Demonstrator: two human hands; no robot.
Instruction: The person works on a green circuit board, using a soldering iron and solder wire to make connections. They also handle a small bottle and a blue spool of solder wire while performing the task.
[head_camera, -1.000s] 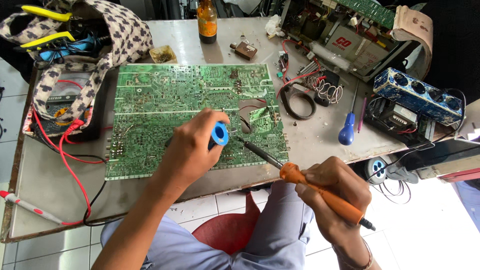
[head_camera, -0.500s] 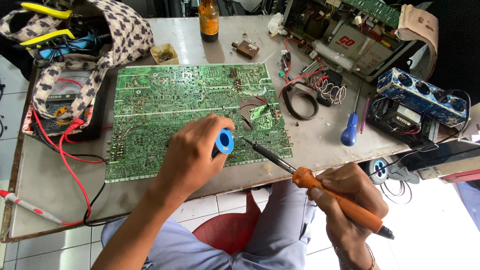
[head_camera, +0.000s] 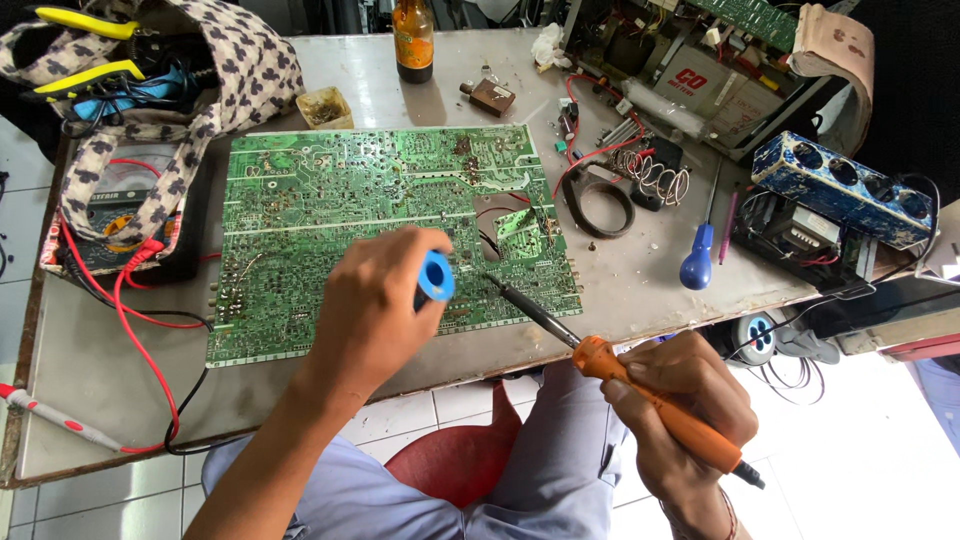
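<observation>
A large green circuit board (head_camera: 330, 215) lies solder side up on the grey table (head_camera: 120, 380). My left hand (head_camera: 375, 300) is closed around a blue tube-shaped tool (head_camera: 436, 277), probably a desoldering pump, held over the board's near right part. My right hand (head_camera: 680, 400) grips the orange handle of a soldering iron (head_camera: 640, 390). Its dark tip points up and left, reaching the board's right part near a small cut-out with red and black wires (head_camera: 510, 225).
A patterned cloth bag (head_camera: 210, 80) with yellow-handled pliers and a multimeter (head_camera: 110, 215) with red and black leads sit at left. A brown bottle (head_camera: 413, 40), an open electronics chassis (head_camera: 690, 70), a blue-handled screwdriver (head_camera: 700, 262) and a blue transformer box (head_camera: 840, 195) lie behind and right. A red stool (head_camera: 450, 460) stands below.
My left hand with the blue tool has shifted slightly toward me and to the right. My right hand has drawn the soldering iron back and lower, its tip still over the board's right part.
</observation>
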